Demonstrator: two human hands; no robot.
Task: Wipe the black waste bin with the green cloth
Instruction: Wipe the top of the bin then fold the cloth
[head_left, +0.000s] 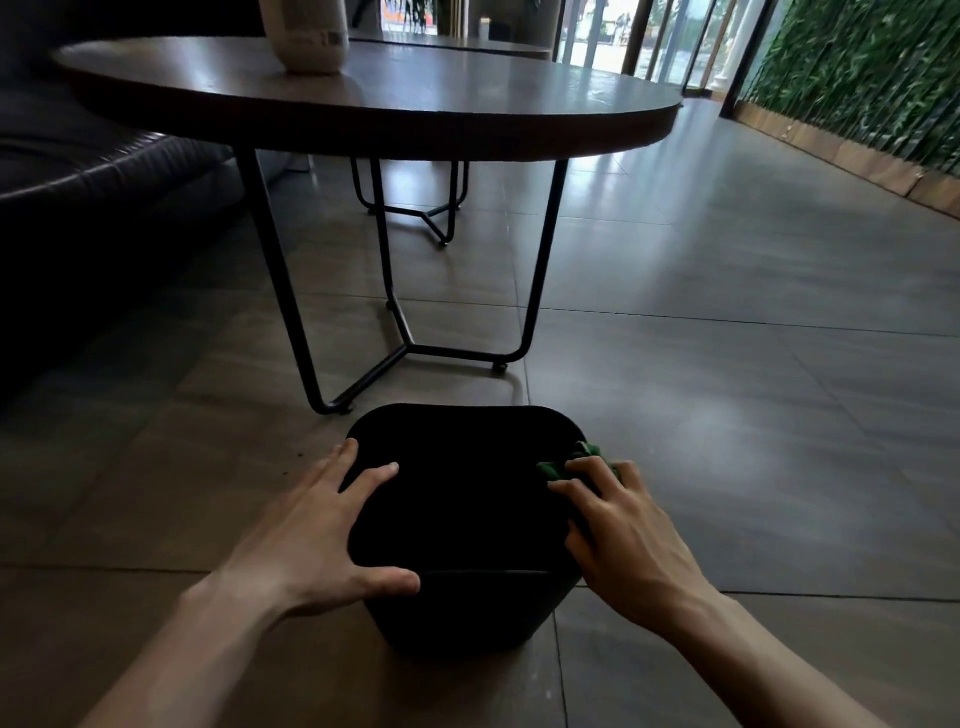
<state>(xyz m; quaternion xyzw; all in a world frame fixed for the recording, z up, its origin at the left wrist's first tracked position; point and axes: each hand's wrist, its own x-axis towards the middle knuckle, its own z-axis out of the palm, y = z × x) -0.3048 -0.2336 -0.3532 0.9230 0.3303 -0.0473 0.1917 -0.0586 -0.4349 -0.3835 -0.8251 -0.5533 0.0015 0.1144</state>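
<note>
The black waste bin (457, 519) stands on the tiled floor (727, 415), between both hands. The left hand (317, 540) rests on the bin's left side, fingers spread and straight, thumb on the near edge. The right hand (618, 530) presses the green cloth (566, 462) against the bin's right rim, fingers curled over it. Beyond the hands stands a round bench (415, 104).

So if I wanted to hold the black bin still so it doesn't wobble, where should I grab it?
Probably on its left rim, coming from above and from the left. The black bin stands upright on the floor with its wide top edge exposed, and the left hand already braces it there, fingers over the rim, thumb on the near side. The right side is taken by the right hand pressing the green cloth.
</note>
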